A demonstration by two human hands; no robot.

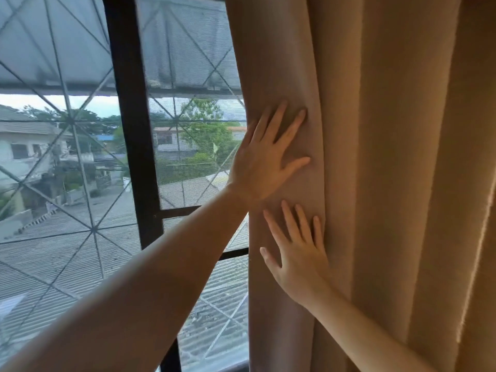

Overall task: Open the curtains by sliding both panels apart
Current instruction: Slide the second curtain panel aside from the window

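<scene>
On the right half of the view, from 12 o'clock down to 5 o'clock, hangs the curtain panel point(389, 183): tan, matte, thick-looking cloth gathered in deep vertical folds. Its leading edge runs top to bottom just right of centre. Only this one panel shows; the other is out of frame, so its position cannot be told.

Handling, as a judgement: soft and limp, no stiffness of its own, probably fairly heavy for a curtain given the dense weave and full pleats. Not slippery, not fragile. A flat push will bunch the folds rather than move the top along its rail, which is not visible. Better to pinch the leading edge fold, high up, and draw it toward 3 o'clock so the pull carries to the rail.

Left hand point(264, 159), near centre: fingers spread, palm flat against the outermost fold, gripping nothing. Right hand point(298, 260), just below at about 6 o'clock from the left: also spread and flat on the same fold, fingertips pointing up, nothing clenched. The two hands are near each other, not touching.

Outward, toward 9 o'clock: dark window frame point(134, 146) with a mesh screen and a diagonal grille point(69, 122) beyond it. Corrugated roofs, houses and trees outside. Glass on this side is already uncovered.
</scene>
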